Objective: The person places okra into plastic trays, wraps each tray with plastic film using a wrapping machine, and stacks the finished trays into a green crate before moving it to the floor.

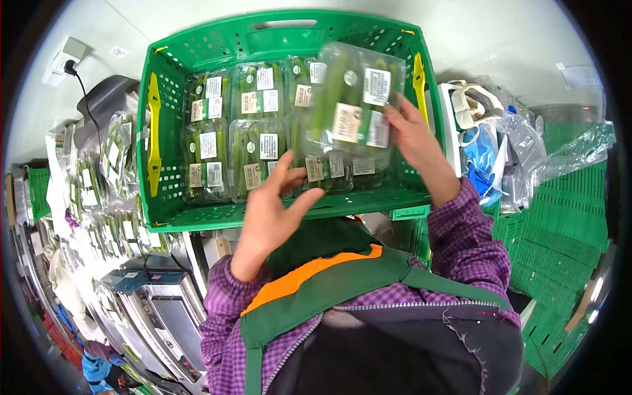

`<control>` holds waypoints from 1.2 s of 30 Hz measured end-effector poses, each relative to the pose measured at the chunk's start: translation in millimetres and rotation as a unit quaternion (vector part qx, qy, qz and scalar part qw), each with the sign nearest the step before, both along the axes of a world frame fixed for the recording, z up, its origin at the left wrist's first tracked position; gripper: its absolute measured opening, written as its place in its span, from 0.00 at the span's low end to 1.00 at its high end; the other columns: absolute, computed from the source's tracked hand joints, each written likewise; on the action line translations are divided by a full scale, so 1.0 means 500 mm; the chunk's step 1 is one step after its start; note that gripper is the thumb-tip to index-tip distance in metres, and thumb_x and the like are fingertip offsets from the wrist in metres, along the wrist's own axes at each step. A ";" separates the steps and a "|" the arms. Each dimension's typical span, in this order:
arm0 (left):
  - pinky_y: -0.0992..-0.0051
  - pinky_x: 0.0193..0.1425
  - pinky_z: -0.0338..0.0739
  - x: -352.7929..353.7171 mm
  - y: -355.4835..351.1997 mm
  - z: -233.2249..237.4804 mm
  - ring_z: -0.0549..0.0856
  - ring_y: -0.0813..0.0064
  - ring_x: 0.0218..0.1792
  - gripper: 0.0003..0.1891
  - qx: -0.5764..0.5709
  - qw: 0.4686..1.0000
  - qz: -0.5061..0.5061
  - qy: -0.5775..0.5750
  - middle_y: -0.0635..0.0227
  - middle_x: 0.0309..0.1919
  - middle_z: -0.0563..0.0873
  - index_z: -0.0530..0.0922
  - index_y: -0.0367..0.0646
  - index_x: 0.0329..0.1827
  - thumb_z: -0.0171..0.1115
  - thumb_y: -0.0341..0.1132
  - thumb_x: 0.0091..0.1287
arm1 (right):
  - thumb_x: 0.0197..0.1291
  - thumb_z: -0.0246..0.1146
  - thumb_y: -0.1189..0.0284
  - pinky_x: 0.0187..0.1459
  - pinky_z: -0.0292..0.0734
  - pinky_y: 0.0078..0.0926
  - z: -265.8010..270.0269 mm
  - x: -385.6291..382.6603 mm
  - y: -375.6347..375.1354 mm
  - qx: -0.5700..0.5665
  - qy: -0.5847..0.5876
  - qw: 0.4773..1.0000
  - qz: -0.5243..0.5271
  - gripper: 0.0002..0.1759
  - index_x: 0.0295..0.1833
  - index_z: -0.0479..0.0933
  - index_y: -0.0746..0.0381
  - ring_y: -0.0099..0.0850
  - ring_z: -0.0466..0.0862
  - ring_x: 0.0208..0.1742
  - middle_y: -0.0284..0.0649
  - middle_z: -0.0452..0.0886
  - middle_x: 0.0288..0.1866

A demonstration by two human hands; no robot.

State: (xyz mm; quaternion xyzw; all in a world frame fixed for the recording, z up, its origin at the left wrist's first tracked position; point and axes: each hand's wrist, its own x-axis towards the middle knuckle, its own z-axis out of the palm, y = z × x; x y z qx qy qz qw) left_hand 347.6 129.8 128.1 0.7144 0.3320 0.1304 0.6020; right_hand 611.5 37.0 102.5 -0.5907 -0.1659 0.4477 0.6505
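Note:
A large green crate (283, 218) with yellow side handles holds rows of clear packs of green vegetables (259, 148), each with white and beige labels. My right hand (418, 141) grips the right edge of one labelled pack (355, 99), which is lifted and tilted above the crate's right part and hides some of the packs beneath. My left hand (273, 210) hovers over the crate's front rim, fingers apart, with nothing in it. Its fingertips overlap the front packs in view.
More labelled packs (112, 148) are piled at the left, above a grey metal machine (174, 316). Right of the crate are a white box with blue items (479, 161) and clear plastic (526, 148). Green crates (559, 257) are stacked at the right. A person in blue (95, 368) shows bottom left.

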 end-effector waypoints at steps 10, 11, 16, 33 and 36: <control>0.76 0.52 0.73 -0.237 0.017 0.019 0.81 0.77 0.44 0.17 -0.084 0.958 0.222 -0.161 0.65 0.40 0.84 0.73 0.37 0.57 0.58 0.25 0.64 | 0.63 0.54 0.74 0.48 0.72 0.22 -0.094 0.039 -0.123 -0.264 -0.164 0.950 -0.008 0.27 0.67 0.60 0.69 0.24 0.77 0.45 0.41 0.77 0.52; 0.78 0.49 0.74 -0.251 0.019 0.012 0.80 0.79 0.41 0.15 -0.077 0.955 0.234 -0.162 0.64 0.40 0.84 0.74 0.36 0.55 0.56 0.26 0.65 | 0.63 0.54 0.72 0.48 0.72 0.24 -0.109 0.048 -0.125 -0.286 -0.187 0.940 0.001 0.27 0.67 0.61 0.69 0.27 0.77 0.46 0.42 0.77 0.52; 0.79 0.51 0.73 -0.339 0.019 -0.046 0.81 0.80 0.44 0.13 -0.177 0.939 0.260 -0.139 0.65 0.42 0.84 0.75 0.37 0.53 0.57 0.25 0.65 | 0.55 0.54 0.71 0.36 0.75 0.46 -0.208 0.113 -0.163 -0.458 -0.661 0.526 0.276 0.09 0.33 0.75 0.66 0.49 0.81 0.34 0.54 0.79 0.31; 0.82 0.42 0.74 -0.684 0.047 -0.110 0.79 0.83 0.35 0.13 -0.174 0.746 0.597 -0.238 0.68 0.38 0.83 0.76 0.38 0.51 0.59 0.31 0.65 | 0.61 0.60 0.66 0.40 0.81 0.26 0.003 -0.623 0.760 -0.140 -0.413 0.785 0.441 0.28 0.57 0.66 0.78 0.32 0.83 0.37 0.52 0.79 0.43; 0.81 0.46 0.73 -0.701 0.048 -0.120 0.80 0.81 0.40 0.15 -0.176 0.742 0.612 -0.208 0.67 0.41 0.82 0.74 0.38 0.54 0.59 0.30 0.65 | 0.60 0.61 0.68 0.42 0.83 0.31 -0.041 -0.667 0.817 -0.206 -0.234 0.836 0.452 0.27 0.54 0.66 0.81 0.40 0.83 0.41 0.57 0.77 0.45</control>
